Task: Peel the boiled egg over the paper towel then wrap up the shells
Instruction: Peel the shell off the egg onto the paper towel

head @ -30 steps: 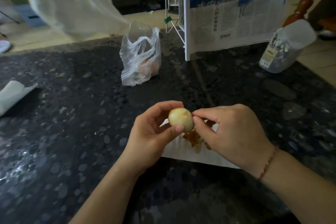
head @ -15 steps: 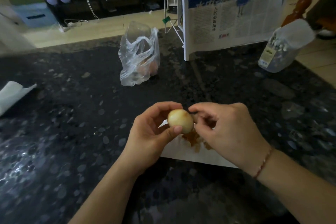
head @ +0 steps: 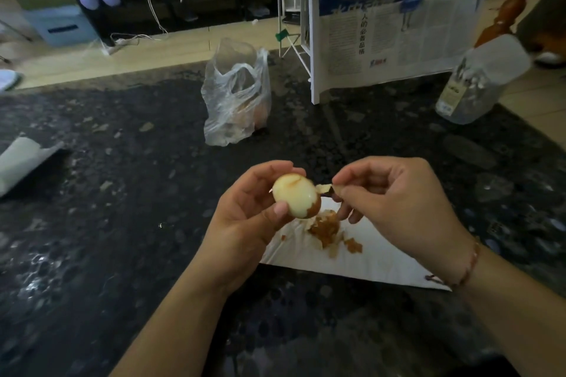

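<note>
My left hand (head: pixel 245 223) holds a boiled egg (head: pixel 294 194) between thumb and fingers, above a white paper towel (head: pixel 361 257) on the dark stone counter. The egg is mostly bare and pale, with brown shell still on its lower right side. My right hand (head: pixel 395 205) pinches a strip of shell (head: pixel 324 188) that stretches from the egg's right side. A pile of brown shell pieces (head: pixel 329 231) lies on the towel under the egg.
A clear plastic bag (head: pixel 235 101) holding more eggs stands behind my hands. A white rack with newspaper (head: pixel 392 37) rises at the back right, next to a clear plastic jar (head: pixel 477 82). A folded white paper (head: pixel 21 162) lies at the far left.
My right hand has pulled away to the right, drawing a strip of shell off the egg. More of the towel and the shell pile shows beneath.
</note>
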Action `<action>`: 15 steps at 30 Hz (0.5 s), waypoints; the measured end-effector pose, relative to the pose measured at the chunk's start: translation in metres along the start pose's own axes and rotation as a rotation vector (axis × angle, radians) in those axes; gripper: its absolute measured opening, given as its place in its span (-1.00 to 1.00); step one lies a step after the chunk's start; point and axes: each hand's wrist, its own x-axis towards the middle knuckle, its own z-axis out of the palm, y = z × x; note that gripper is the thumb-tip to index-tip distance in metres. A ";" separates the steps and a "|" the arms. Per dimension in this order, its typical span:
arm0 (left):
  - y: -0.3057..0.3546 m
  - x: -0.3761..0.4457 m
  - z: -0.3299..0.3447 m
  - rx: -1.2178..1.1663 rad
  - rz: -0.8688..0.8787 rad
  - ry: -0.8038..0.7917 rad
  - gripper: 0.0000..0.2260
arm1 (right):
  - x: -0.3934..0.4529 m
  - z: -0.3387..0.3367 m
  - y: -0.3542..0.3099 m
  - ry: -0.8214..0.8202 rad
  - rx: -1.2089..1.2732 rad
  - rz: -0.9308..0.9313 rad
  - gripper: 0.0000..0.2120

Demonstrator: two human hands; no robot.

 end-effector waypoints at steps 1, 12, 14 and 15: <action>0.000 0.000 0.000 -0.014 -0.005 0.006 -0.67 | 0.000 -0.001 0.000 -0.012 -0.006 0.003 -0.84; -0.002 0.001 -0.002 -0.114 -0.052 0.102 -0.68 | -0.006 -0.004 0.007 -0.101 -0.448 -0.129 -0.90; 0.000 0.001 0.001 -0.097 -0.062 0.098 -0.69 | -0.007 -0.002 0.003 -0.051 -0.381 -0.213 -0.83; 0.000 0.000 0.002 -0.093 -0.069 0.094 -0.69 | -0.007 -0.001 0.000 -0.051 -0.315 -0.241 -0.78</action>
